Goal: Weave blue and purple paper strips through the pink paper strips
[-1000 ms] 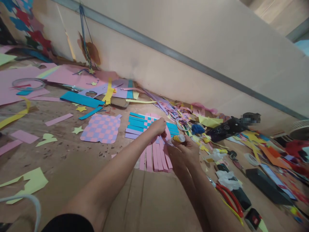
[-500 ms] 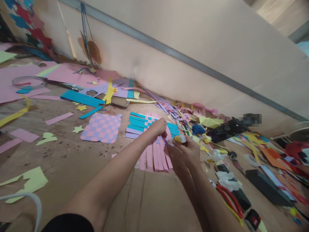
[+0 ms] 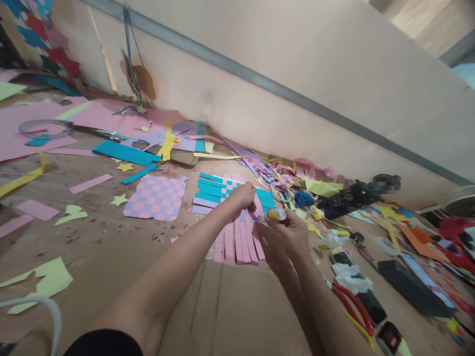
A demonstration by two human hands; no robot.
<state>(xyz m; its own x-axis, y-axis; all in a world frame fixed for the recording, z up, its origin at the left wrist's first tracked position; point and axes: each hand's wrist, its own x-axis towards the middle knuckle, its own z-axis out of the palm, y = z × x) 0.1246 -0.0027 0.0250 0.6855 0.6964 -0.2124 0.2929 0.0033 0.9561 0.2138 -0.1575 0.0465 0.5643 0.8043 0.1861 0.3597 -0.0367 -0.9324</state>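
Note:
A paper weave of blue and purple strips crossed by pink ones [image 3: 239,242] lies between my arms, its pink ends fanned toward me. My left hand [image 3: 243,196] is closed over the weave and pinches a pink paper strip [image 3: 257,207] that curls up on its right side; the fingertips are partly hidden. In my right hand [image 3: 295,231] is a glue stick [image 3: 275,214] with a yellow and white barrel, tilted with its tip end toward the strips. Just left of the weave rests a finished-looking pink and purple checkered paper piece [image 3: 155,198].
Paper scraps [image 3: 274,170] pile up along the wall behind. To the right are a tape roll [image 3: 386,245], red-handled pliers [image 3: 354,306], a black box [image 3: 411,287] and a phone [image 3: 426,272]. A blue paper strip [image 3: 124,152] and pale green cut-outs [image 3: 52,279] lie left.
The pink strip at my left fingers has bent down and curled closer to the hand. Both hands stay almost in place, with the glue stick still held.

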